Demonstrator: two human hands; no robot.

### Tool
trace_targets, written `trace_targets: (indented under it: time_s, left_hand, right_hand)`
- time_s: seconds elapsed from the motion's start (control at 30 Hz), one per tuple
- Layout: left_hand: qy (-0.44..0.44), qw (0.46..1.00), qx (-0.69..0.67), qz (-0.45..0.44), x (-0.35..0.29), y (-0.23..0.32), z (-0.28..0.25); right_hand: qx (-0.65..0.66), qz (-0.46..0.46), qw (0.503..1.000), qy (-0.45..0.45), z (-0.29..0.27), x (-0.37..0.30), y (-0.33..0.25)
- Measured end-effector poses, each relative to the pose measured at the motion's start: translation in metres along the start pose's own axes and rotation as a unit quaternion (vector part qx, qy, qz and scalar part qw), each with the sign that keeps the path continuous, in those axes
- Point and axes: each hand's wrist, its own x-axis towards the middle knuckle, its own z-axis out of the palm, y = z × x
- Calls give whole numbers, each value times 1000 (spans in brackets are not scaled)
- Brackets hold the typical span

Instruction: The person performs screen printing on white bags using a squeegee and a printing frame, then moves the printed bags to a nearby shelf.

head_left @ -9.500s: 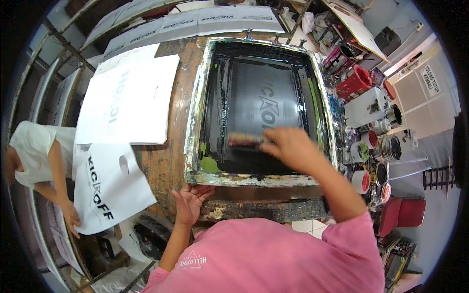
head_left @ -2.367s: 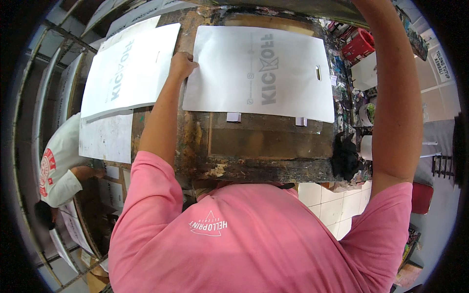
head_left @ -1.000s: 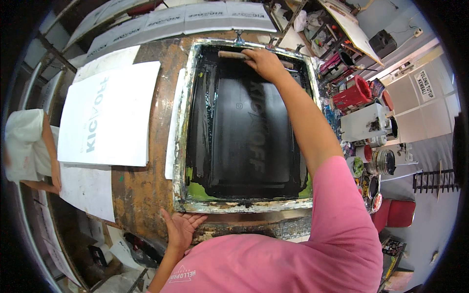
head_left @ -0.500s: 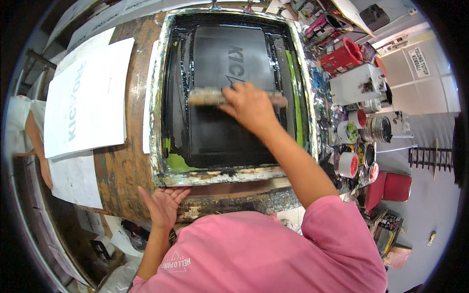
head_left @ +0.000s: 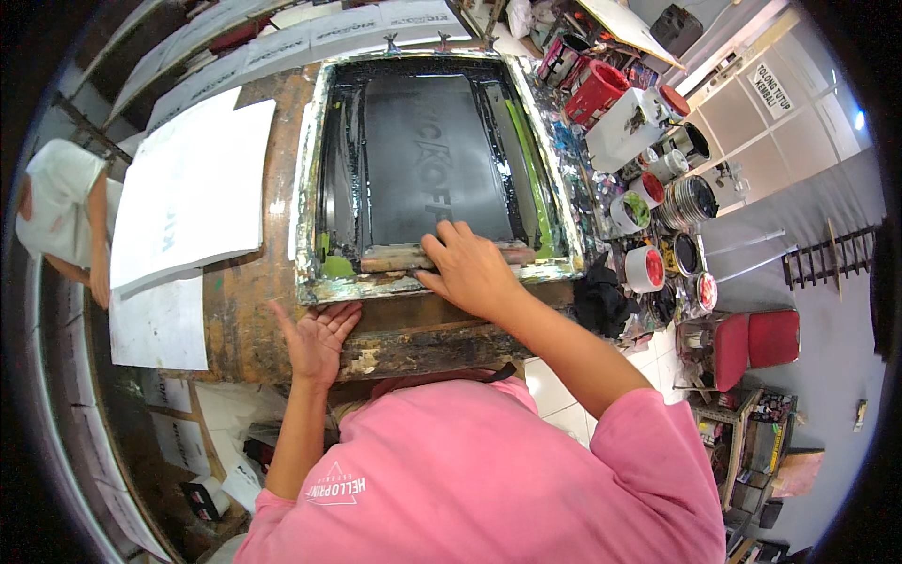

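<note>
Far left, metal shelving (head_left: 42,235), and just in front of it a co-worker in a white shirt (head_left: 61,197), one arm hanging near the sheets. Next, stack of white sheets (head_left: 202,179) on the left part of the worn wooden table (head_left: 240,324), faint grey print on top; a lower white sheet (head_left: 160,329) sticks out at its near side. Rack of printed sheets (head_left: 282,52) along the far left. Left hand (head_left: 318,343) palm up at the near table edge, fingers loose and spread, grasping nothing; fingertips by the frame's near left corner, can't tell if touching. Middle: paint-crusted screen frame (head_left: 366,289) flat over the table, its mesh (head_left: 404,122) coated in black ink, dark lettering showing, green patches along the right side and near left corner. Metal clamps (head_left: 443,40) at the far rim. Squeegee (head_left: 390,258) lies crosswise at the near end of the mesh, inside the near rim. Right hand (head_left: 470,273) grasps it around the middle, fingers over the top. Right of the frame, black cloth (head_left: 601,296) at the near right table corner; beyond it, red bucket (head_left: 597,94), white container (head_left: 623,132) and white tub with red inside (head_left: 645,270). Farther right, red chair (head_left: 775,336) on the floor.
</note>
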Motion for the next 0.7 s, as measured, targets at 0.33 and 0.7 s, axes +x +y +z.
trace_targets:
  time_s: [0.33,0.7]
  left_hand:
    - [-285,939,-66,178,-19,67,69]
    - [53,417,863,279,70,-6,32]
  right_hand:
    - [-159,-21,959,234,-101,64,-27]
    - [-121,42,976,177,-215,153,-43]
